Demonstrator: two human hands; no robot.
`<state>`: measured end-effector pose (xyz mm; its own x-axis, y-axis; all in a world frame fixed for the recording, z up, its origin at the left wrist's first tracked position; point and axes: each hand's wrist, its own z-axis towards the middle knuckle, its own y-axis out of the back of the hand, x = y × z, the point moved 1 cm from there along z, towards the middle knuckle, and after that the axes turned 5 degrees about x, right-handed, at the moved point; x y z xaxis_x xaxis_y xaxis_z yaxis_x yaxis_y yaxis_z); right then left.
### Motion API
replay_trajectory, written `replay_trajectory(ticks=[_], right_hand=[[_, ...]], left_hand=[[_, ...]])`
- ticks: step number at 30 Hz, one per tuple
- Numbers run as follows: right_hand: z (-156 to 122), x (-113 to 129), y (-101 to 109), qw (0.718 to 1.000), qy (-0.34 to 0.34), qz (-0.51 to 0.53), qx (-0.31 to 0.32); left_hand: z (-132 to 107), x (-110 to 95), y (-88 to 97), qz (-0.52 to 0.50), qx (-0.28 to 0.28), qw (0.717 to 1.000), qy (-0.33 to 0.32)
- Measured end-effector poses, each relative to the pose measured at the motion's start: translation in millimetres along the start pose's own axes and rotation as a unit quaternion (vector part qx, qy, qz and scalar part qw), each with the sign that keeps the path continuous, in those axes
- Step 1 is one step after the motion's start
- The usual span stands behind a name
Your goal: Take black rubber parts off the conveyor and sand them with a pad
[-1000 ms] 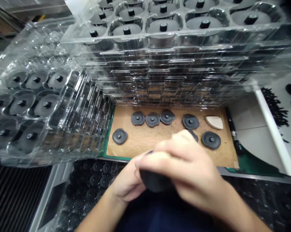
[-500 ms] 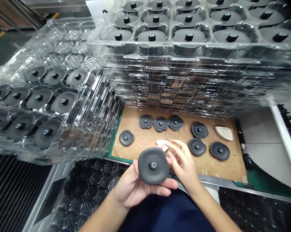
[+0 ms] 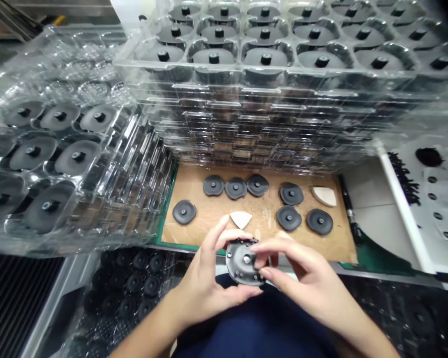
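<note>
My left hand (image 3: 205,278) grips a rounded black disc (image 3: 242,266) by its rim, thumb below and fingers above. The disc's glossy face, with a central hub and small studs along the edge, is turned up toward me. My right hand (image 3: 298,268) is closed at the disc's right side, thumb and fingertips bent over its edge. Those fingertips are slightly blurred and cover part of the disc. Just beyond my hands, a pale triangular pad (image 3: 241,219) lies on the cardboard sheet (image 3: 209,231).
Several matte black discs, one at the left (image 3: 184,212), lie on the cardboard. Another pale pad (image 3: 324,196) is at its right. Stacked clear trays (image 3: 242,92) filled with discs rise behind; another tray stack (image 3: 108,164) stands left. A white rail (image 3: 406,209) runs along the right.
The disc has been turned from its matte face to its studded face. My right hand has left the pale pad and come onto the disc. The view has shifted slightly to the right.
</note>
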<state>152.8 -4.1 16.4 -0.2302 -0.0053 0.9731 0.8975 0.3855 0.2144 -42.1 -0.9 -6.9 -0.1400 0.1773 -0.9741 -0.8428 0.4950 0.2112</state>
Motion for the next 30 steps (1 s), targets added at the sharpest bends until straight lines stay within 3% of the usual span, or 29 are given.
replay_trajectory(ticks=[2, 6, 10, 13, 22, 24, 27, 30], right_hand=[[4, 8, 4, 0.995, -0.035, 0.055, 0.073], [8, 15, 9, 0.970, -0.103, 0.152, 0.158], [6, 17, 11, 0.941, -0.130, 0.241, 0.199], [-1, 13, 11, 0.936, -0.119, 0.258, 0.206], [-29, -14, 7, 0.933, -0.142, 0.326, 0.058], [-33, -21, 6, 0.936, -0.129, 0.325, 0.045], [-33, -38, 6, 0.957, -0.119, 0.265, -0.014], [-21, -61, 10, 0.990, -0.025, 0.097, -0.100]], left_hand=[[-2, 0, 0.4, -0.035, 0.014, 0.999, 0.024], [-4, -3, -0.3, -0.131, 0.073, 0.987, 0.063], [-2, -8, -3.5, -0.193, 0.124, 0.969, 0.096], [-1, -12, -7.0, -0.200, 0.147, 0.963, 0.104], [8, -16, -17.7, -0.148, 0.101, 0.978, 0.109], [9, -14, -19.2, -0.166, 0.113, 0.962, 0.186], [4, -14, -11.9, -0.221, 0.106, 0.911, 0.332], [-3, -28, 14.9, -0.216, 0.030, 0.906, 0.363]])
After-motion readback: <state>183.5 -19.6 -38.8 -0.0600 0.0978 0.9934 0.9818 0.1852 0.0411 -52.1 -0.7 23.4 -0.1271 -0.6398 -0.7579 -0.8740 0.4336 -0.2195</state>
